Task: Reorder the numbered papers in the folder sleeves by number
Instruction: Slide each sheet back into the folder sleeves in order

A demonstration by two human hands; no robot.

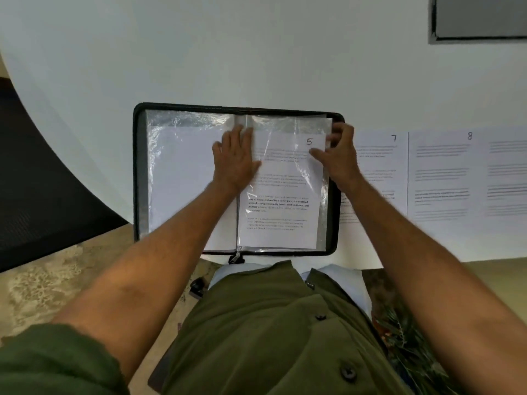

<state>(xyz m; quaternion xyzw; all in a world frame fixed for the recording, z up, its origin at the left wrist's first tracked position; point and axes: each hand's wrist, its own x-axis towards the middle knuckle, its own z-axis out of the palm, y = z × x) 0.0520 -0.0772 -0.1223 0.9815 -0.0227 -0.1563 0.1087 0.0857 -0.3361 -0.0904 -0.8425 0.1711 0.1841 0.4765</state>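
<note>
Head view — paper 5's [281, 192] sleeved text blurred, partly hand-covered.

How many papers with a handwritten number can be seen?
3: paper 5 in the folder's right sleeve; paper 7 and paper 8 on the table, right of the folder. Others may be hidden.

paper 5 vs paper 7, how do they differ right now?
Paper 5 lies in the open folder, under a clear sleeve; paper 7 lies bare on the table, right of the folder. The right hand grips paper 5's sleeve at the outer edge while the left hand presses flat near the spine; no hand grips paper 7. Paper 5 shows whole; paper 7's left part is hidden. Both are white printed sheets numbered at top right.
</note>
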